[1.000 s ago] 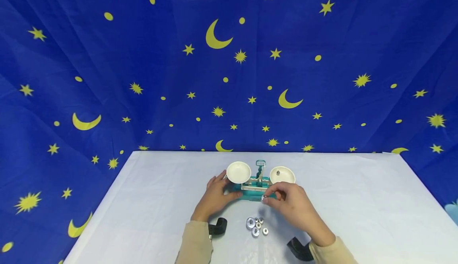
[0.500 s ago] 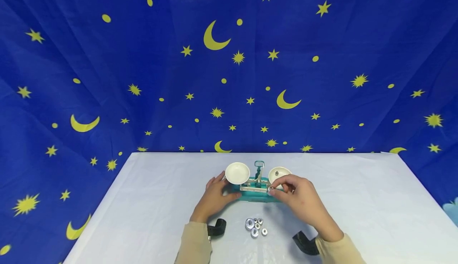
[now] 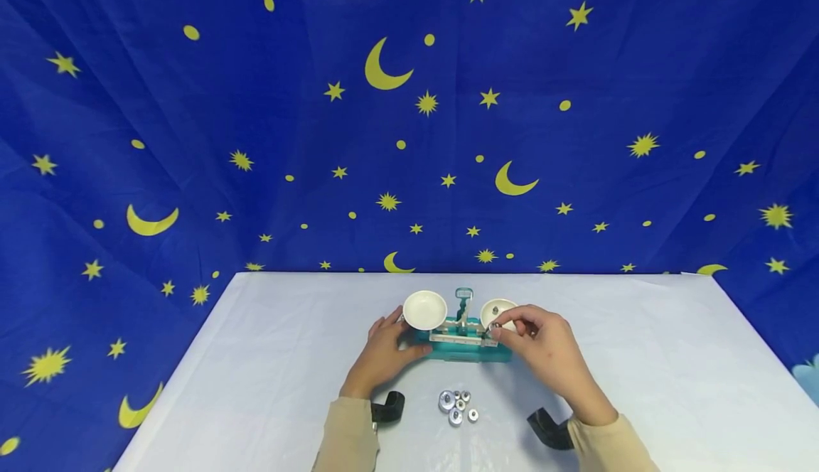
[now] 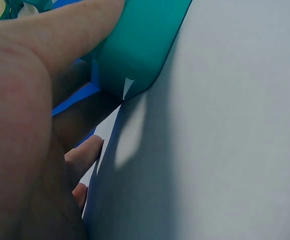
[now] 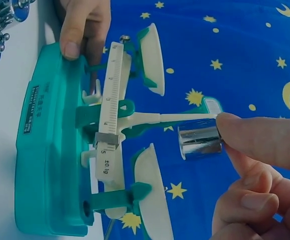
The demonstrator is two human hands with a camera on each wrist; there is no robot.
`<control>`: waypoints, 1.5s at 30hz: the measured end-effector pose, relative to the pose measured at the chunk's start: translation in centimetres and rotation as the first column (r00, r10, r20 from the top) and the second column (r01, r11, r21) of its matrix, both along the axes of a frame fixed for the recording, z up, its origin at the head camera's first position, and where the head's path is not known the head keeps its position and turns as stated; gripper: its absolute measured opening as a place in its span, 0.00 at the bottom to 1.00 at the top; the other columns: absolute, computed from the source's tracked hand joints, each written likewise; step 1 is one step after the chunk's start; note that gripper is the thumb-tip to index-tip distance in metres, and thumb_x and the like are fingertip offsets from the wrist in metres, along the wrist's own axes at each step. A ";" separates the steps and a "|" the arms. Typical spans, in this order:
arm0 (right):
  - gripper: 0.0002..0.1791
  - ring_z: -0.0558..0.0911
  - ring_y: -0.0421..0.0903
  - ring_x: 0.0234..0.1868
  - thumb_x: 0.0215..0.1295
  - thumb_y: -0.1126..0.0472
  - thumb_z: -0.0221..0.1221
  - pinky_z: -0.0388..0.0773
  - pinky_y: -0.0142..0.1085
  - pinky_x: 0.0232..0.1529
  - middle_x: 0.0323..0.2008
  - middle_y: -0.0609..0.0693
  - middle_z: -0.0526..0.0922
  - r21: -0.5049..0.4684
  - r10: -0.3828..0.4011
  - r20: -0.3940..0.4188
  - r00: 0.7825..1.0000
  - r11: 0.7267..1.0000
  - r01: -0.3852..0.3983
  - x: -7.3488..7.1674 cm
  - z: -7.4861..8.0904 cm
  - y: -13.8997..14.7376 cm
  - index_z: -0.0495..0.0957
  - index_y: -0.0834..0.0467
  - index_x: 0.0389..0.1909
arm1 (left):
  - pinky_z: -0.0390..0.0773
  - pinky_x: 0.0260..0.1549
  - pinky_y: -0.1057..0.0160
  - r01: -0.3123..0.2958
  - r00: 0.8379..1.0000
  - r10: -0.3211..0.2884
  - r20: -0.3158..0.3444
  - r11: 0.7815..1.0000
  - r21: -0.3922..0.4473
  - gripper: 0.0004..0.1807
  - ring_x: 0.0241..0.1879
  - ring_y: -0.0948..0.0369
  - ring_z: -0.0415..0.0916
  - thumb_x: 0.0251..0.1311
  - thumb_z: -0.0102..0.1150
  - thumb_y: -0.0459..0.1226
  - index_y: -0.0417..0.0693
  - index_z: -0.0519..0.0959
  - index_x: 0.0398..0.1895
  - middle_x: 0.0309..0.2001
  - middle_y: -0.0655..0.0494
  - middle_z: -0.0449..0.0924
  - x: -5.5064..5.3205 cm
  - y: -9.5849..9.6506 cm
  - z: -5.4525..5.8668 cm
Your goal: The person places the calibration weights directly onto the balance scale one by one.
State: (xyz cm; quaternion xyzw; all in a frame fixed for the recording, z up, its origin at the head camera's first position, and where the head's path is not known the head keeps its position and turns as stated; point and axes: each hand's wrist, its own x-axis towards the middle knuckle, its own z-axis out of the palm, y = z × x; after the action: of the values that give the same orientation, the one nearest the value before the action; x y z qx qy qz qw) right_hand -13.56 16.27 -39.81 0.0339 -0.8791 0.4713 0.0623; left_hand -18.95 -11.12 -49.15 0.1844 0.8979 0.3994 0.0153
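A teal balance scale (image 3: 463, 351) with two white pans stands on the table. My left hand (image 3: 380, 355) grips the left end of its base, thumb in front and other fingers behind, as the left wrist view shows with the teal base (image 4: 139, 45). My right hand (image 3: 547, 347) pinches a shiny cylindrical metal weight (image 5: 200, 141) between thumb and finger. The weight hangs above the near side of the right pan (image 5: 152, 200), apart from it. Inside that pan sits a smaller weight (image 3: 495, 309). Nothing lies in the left pan (image 3: 425, 310).
Several metal weights (image 3: 456, 406) of different sizes cluster in front of the scale on the white tabletop (image 3: 256, 387). A blue cloth (image 3: 307, 124) with yellow stars and moons hangs behind. Black straps (image 3: 550, 429) sit at both wrists.
My right hand has carried the metal weight up and to the right, from in front of the base to the right pan. My left hand has kept its place on the scale.
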 end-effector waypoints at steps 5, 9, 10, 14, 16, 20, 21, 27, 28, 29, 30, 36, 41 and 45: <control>0.06 0.66 0.42 0.23 0.58 0.61 0.72 0.63 0.30 0.22 0.23 0.47 0.70 -0.004 -0.029 -0.023 0.999 1.000 0.029 -0.1 -0.2 0.3 0.86 0.56 0.35 | 0.45 0.74 0.37 0.005 1.000 -0.005 -0.005 1.000 -0.011 0.37 0.75 0.43 0.55 0.58 0.70 0.51 0.38 0.75 0.66 0.70 0.39 0.68 0.0 0.0 -0.1; 0.05 0.66 0.41 0.24 0.58 0.63 0.71 0.63 0.30 0.21 0.24 0.48 0.71 -0.008 -0.047 -0.047 0.998 0.999 0.047 -0.3 -0.5 0.5 0.86 0.57 0.35 | 0.45 0.74 0.37 0.007 1.000 -0.007 -0.008 1.000 -0.019 0.37 0.75 0.43 0.55 0.58 0.70 0.51 0.38 0.75 0.66 0.70 0.39 0.68 0.0 -0.1 -0.2; 0.05 0.66 0.41 0.24 0.58 0.63 0.71 0.63 0.30 0.21 0.24 0.48 0.71 -0.009 -0.050 -0.050 0.998 0.999 0.049 -0.4 -0.5 0.5 0.86 0.57 0.35 | 0.45 0.74 0.37 0.006 1.000 -0.006 -0.007 1.000 -0.020 0.37 0.75 0.43 0.55 0.58 0.70 0.51 0.38 0.75 0.66 0.70 0.39 0.68 0.0 -0.1 -0.2; 0.06 0.67 0.41 0.24 0.58 0.63 0.71 0.63 0.29 0.20 0.24 0.48 0.71 -0.007 -0.068 -0.059 0.996 0.998 0.068 -0.6 -0.8 0.7 0.87 0.58 0.36 | 0.45 0.74 0.37 0.010 1.000 -0.010 -0.005 1.000 -0.018 0.37 0.75 0.43 0.55 0.58 0.70 0.51 0.38 0.75 0.66 0.70 0.39 0.67 0.0 -0.1 -0.2; 0.06 0.67 0.42 0.24 0.58 0.63 0.71 0.64 0.29 0.21 0.24 0.48 0.71 -0.004 -0.079 -0.062 0.995 0.997 0.079 -0.7 -0.9 0.7 0.87 0.58 0.36 | 0.45 0.74 0.38 0.010 1.000 -0.010 0.000 1.000 -0.018 0.37 0.75 0.44 0.55 0.58 0.70 0.51 0.38 0.75 0.66 0.71 0.39 0.67 0.0 -0.1 -0.1; 0.05 0.68 0.42 0.25 0.58 0.63 0.71 0.64 0.29 0.21 0.24 0.48 0.72 0.000 -0.098 -0.067 0.993 0.995 0.099 -0.8 -1.1 0.8 0.87 0.58 0.35 | 0.44 0.74 0.39 0.004 1.000 -0.004 0.006 1.000 -0.021 0.37 0.75 0.44 0.54 0.58 0.70 0.51 0.40 0.75 0.67 0.71 0.40 0.67 0.0 -0.1 -0.1; 0.05 0.68 0.42 0.24 0.58 0.63 0.71 0.64 0.29 0.21 0.24 0.48 0.72 0.000 -0.102 -0.070 0.992 0.995 0.102 -0.9 -1.1 0.8 0.87 0.58 0.35 | 0.44 0.75 0.39 0.002 1.000 -0.002 0.010 1.000 -0.022 0.37 0.76 0.45 0.54 0.58 0.70 0.51 0.40 0.74 0.67 0.71 0.41 0.67 0.0 0.0 0.0; 0.05 0.69 0.41 0.24 0.59 0.63 0.71 0.65 0.29 0.20 0.24 0.48 0.73 0.003 -0.111 -0.088 0.990 0.994 0.112 -1.1 -1.5 1.0 0.87 0.59 0.35 | 0.44 0.74 0.39 0.001 1.000 -0.001 0.010 1.000 -0.019 0.37 0.75 0.44 0.54 0.58 0.70 0.51 0.40 0.74 0.67 0.71 0.40 0.67 0.1 -0.1 0.0; 0.05 0.69 0.41 0.24 0.59 0.63 0.71 0.65 0.29 0.20 0.24 0.48 0.73 0.005 -0.112 -0.088 0.990 0.994 0.113 -1.1 -1.5 1.0 0.87 0.59 0.35 | 0.45 0.74 0.38 0.002 1.000 -0.002 0.006 1.000 -0.018 0.37 0.75 0.44 0.55 0.58 0.70 0.51 0.40 0.74 0.67 0.71 0.40 0.67 0.1 -0.1 -0.1; 0.05 0.69 0.41 0.24 0.59 0.63 0.71 0.65 0.29 0.20 0.24 0.48 0.73 0.010 -0.114 -0.089 0.990 0.993 0.115 -1.1 -1.6 1.0 0.87 0.59 0.36 | 0.45 0.74 0.38 0.002 1.000 -0.002 0.003 1.000 -0.018 0.37 0.75 0.44 0.55 0.58 0.70 0.51 0.39 0.74 0.66 0.71 0.40 0.67 0.1 -0.1 -0.1; 0.06 0.69 0.42 0.24 0.59 0.63 0.71 0.65 0.29 0.20 0.24 0.48 0.73 0.013 -0.116 -0.089 0.989 0.993 0.117 -1.2 -1.6 1.0 0.87 0.59 0.36 | 0.45 0.74 0.38 0.003 1.000 -0.003 0.000 1.000 -0.017 0.37 0.75 0.44 0.55 0.58 0.70 0.51 0.39 0.75 0.66 0.71 0.40 0.67 0.1 -0.1 -0.1; 0.05 0.68 0.42 0.24 0.59 0.63 0.70 0.64 0.29 0.20 0.24 0.48 0.72 0.034 -0.122 -0.093 0.988 0.992 0.126 -1.2 -1.7 1.1 0.87 0.59 0.36 | 0.46 0.74 0.37 0.007 1.000 -0.007 -0.015 1.000 -0.019 0.38 0.75 0.43 0.55 0.58 0.70 0.52 0.38 0.75 0.66 0.71 0.39 0.67 0.0 -0.1 -0.1; 0.05 0.68 0.42 0.23 0.59 0.63 0.70 0.64 0.29 0.20 0.24 0.48 0.72 0.036 -0.122 -0.104 0.987 0.991 0.126 -1.3 -1.8 1.1 0.87 0.59 0.36 | 0.46 0.74 0.37 0.006 1.000 -0.006 -0.008 1.000 -0.016 0.38 0.75 0.43 0.55 0.58 0.70 0.51 0.39 0.74 0.66 0.71 0.39 0.66 0.0 -0.1 -0.1; 0.05 0.68 0.42 0.24 0.59 0.64 0.70 0.64 0.29 0.21 0.24 0.48 0.71 0.039 -0.129 -0.117 0.985 0.990 0.134 -1.4 -2.1 1.0 0.87 0.59 0.35 | 0.45 0.74 0.38 0.002 1.000 -0.002 -0.003 1.000 -0.019 0.37 0.75 0.44 0.55 0.58 0.70 0.51 0.39 0.75 0.66 0.71 0.40 0.66 0.0 -0.1 0.0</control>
State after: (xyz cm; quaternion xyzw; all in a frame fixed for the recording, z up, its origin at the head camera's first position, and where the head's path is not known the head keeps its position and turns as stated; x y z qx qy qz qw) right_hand -14.98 17.30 -41.94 0.0041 -0.8851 0.4430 0.1427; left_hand -18.97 -11.19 -49.18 0.1857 0.9014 0.3908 0.0162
